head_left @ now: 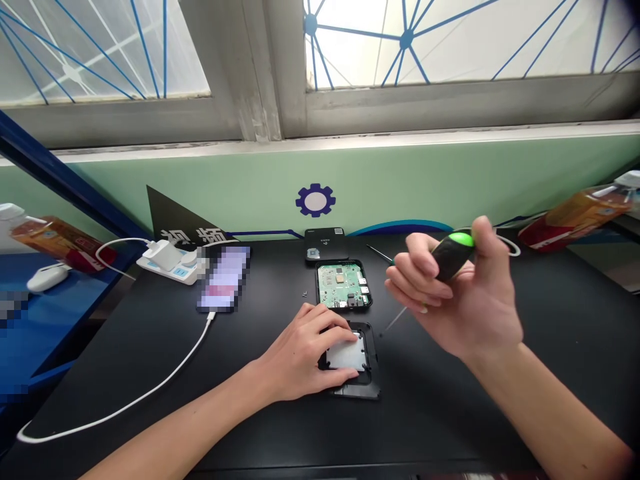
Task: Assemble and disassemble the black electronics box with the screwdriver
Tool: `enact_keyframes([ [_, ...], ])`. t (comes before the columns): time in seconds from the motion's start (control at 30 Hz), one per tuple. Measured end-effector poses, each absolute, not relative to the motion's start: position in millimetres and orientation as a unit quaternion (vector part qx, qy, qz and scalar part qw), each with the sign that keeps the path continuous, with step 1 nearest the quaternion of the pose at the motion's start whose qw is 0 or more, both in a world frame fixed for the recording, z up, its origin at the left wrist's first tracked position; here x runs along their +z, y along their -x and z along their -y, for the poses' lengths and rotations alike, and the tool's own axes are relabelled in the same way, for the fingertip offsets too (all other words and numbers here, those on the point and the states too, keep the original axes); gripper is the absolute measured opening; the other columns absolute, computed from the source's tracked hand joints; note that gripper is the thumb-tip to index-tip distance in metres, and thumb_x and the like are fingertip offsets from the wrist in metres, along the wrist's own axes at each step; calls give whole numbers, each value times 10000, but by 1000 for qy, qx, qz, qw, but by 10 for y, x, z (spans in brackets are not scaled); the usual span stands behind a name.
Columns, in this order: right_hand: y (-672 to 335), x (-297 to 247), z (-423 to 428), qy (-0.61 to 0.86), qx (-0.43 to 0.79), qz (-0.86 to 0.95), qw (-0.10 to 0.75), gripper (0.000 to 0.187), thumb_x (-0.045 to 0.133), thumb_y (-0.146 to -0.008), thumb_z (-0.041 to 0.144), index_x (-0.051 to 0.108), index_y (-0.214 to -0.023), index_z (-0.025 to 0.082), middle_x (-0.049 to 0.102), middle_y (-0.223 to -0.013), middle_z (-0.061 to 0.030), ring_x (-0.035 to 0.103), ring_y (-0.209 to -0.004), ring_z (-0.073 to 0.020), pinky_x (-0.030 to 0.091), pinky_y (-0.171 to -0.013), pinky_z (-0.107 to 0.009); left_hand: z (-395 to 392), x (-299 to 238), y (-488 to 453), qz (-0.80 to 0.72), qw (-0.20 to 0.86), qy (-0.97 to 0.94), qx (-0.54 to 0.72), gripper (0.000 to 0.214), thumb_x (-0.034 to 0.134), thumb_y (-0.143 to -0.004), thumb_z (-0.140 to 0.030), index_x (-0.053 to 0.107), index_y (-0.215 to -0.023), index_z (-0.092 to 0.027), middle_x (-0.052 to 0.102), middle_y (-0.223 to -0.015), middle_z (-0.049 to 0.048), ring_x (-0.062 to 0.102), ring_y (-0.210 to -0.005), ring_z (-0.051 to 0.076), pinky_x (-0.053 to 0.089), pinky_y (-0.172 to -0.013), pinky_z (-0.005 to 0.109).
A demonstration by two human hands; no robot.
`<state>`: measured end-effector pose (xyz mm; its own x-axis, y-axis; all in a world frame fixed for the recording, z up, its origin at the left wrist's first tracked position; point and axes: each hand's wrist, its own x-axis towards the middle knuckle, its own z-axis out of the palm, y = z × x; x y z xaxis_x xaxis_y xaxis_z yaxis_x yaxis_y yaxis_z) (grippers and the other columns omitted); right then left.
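Note:
My left hand (305, 350) rests on a black open device case (367, 377) with a grey metal plate inside, its fingers curled over the case's left edge. My right hand (460, 297) is raised above the table, fingers wrapped round a screwdriver with a black and green handle (453, 252); the thin shaft points down and left toward the case. Behind the case lies a second black shell holding a green circuit board (343, 285). A further black box (326, 245) stands behind that.
A phone (224, 278) lies at the left on a white cable (150, 393) that runs to a white power strip (170, 261). Tiny screws (304, 292) lie beside the circuit board. Bottles lie at the far left (55, 241) and far right (575, 217). A wall stands behind the table.

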<state>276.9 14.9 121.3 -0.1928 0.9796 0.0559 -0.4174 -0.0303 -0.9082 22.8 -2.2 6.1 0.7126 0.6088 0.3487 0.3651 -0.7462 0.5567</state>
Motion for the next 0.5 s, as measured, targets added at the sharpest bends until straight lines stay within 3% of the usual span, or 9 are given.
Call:
enact_keyframes([
  [0.13, -2492, 1207, -150, 254, 662, 476, 521, 734, 535, -1076, 845, 581, -651, 249, 254, -492, 67, 169, -453, -131, 217, -463, -311, 36, 73, -228, -283, 229, -896, 253, 491, 944, -977, -377, 714, -1387, -234, 763, -1303, 94, 701, -1188, 283, 443, -1021, 426],
  [0.5, -2424, 885, -194, 206, 671, 491, 516, 769, 457, -1102, 812, 523, -601, 232, 244, -453, 78, 174, -424, -104, 224, -422, -269, 38, 54, -198, -295, 219, -903, 223, 505, 909, -1008, -408, 712, -1442, -242, 692, -1281, 101, 667, -1164, 287, 439, -1001, 422],
])
